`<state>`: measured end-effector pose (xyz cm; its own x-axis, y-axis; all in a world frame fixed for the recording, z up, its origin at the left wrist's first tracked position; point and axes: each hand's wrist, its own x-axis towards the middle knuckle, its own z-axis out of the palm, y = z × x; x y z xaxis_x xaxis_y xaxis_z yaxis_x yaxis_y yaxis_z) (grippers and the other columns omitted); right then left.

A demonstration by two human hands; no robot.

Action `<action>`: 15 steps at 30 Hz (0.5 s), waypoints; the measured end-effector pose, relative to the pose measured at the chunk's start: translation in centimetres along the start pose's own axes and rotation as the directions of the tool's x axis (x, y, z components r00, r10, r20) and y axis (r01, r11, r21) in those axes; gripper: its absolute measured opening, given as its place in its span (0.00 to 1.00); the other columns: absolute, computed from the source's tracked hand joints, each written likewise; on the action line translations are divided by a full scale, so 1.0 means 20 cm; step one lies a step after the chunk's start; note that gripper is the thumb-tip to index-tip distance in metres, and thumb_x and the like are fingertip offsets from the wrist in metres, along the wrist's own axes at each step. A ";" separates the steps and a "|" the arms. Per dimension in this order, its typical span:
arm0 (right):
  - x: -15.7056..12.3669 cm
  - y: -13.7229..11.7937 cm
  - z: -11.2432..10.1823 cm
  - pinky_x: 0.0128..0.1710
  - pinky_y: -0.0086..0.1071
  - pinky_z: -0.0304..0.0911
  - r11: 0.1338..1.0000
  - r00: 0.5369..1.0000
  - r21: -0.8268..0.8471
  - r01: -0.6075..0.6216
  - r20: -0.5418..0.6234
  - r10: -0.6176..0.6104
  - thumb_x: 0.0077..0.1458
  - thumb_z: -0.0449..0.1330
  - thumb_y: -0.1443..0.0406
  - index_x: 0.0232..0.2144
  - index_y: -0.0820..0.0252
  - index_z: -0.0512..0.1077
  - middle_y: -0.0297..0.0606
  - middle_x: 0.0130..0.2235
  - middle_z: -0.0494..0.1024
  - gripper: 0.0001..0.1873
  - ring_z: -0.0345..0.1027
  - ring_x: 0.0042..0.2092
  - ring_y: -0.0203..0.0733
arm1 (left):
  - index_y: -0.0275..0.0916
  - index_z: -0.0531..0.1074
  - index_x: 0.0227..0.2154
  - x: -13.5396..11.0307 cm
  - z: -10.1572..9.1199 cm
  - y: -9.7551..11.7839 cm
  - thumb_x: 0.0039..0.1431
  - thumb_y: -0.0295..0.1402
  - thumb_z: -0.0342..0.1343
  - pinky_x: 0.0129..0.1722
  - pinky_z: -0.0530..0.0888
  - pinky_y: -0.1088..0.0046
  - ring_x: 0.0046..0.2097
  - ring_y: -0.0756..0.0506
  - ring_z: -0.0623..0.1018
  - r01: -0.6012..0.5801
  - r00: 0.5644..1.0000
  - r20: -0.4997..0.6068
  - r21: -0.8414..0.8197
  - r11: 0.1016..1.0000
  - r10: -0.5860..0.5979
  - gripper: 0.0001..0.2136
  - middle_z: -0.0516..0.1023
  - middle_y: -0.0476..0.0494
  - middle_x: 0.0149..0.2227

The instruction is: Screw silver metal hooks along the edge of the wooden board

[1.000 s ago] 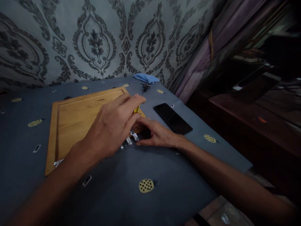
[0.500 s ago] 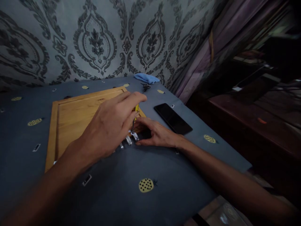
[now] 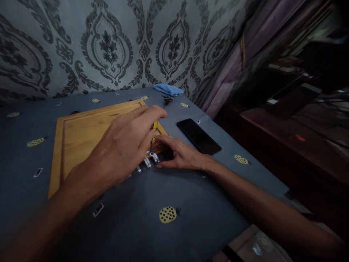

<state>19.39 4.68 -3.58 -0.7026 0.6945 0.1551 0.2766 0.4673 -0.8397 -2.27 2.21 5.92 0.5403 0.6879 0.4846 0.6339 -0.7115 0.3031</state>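
My left hand hovers over the near right corner of a wooden board, its fingers closed on a yellow-handled tool whose thin metal shaft points down. The shaft's tip meets small metal pieces lined up at the board's front edge. My right hand lies on the cloth beside them, fingers curled and pressed on the rightmost piece near the board's corner. What lies under those fingers is hidden.
A blue cloth with yellow pineapple prints covers the table. A black phone lies right of the board. A folded blue rag and a dark key bunch sit at the back by the patterned wall. Dark wooden furniture stands to the right.
My left hand has tipped slightly, bringing the tool's shaft down onto the metal pieces. The right hand has hardly moved. The view shifted a little left.
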 end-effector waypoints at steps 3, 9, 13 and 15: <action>0.00 0.00 0.00 0.56 0.45 0.72 1.000 1.000 -0.015 -0.013 0.000 0.013 0.53 0.71 0.61 0.63 0.58 0.61 0.44 0.51 0.77 0.39 0.75 0.52 0.46 | 0.41 0.72 0.49 0.00 0.00 0.00 0.64 0.25 0.47 0.42 0.75 0.66 0.45 0.42 0.80 -0.015 1.000 0.003 0.005 1.000 0.015 0.15 0.81 0.46 0.44; 0.00 -0.01 0.00 0.55 0.43 0.72 1.000 1.000 -0.002 -0.003 -0.004 0.003 0.53 0.71 0.62 0.62 0.58 0.62 0.42 0.50 0.77 0.37 0.75 0.52 0.44 | 0.42 0.72 0.49 0.00 0.01 -0.01 0.64 0.26 0.46 0.39 0.74 0.68 0.42 0.43 0.79 -0.009 1.000 -0.004 0.008 1.000 0.009 0.15 0.80 0.46 0.42; 0.00 -0.02 0.00 0.55 0.43 0.72 0.999 1.000 -0.051 0.002 -0.013 -0.003 0.53 0.71 0.62 0.59 0.58 0.64 0.43 0.49 0.77 0.33 0.75 0.52 0.45 | 0.42 0.72 0.49 0.00 0.03 -0.01 0.64 0.25 0.47 0.38 0.74 0.68 0.42 0.43 0.80 -0.014 1.000 -0.021 0.013 1.000 0.014 0.15 0.80 0.46 0.41; 0.00 -0.02 -0.01 0.56 0.44 0.72 0.998 1.000 -0.066 0.009 -0.016 -0.010 0.53 0.71 0.61 0.58 0.59 0.65 0.44 0.50 0.77 0.33 0.74 0.53 0.46 | 0.41 0.72 0.48 0.00 0.03 -0.01 0.65 0.25 0.47 0.39 0.74 0.67 0.43 0.43 0.80 -0.017 1.000 -0.025 0.028 0.999 0.018 0.13 0.80 0.46 0.41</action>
<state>19.32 4.59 -3.12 -0.6950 0.6983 0.1715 0.3132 0.5086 -0.8020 -1.94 2.42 5.33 0.5375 0.6713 0.5103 0.6397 -0.7189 0.2720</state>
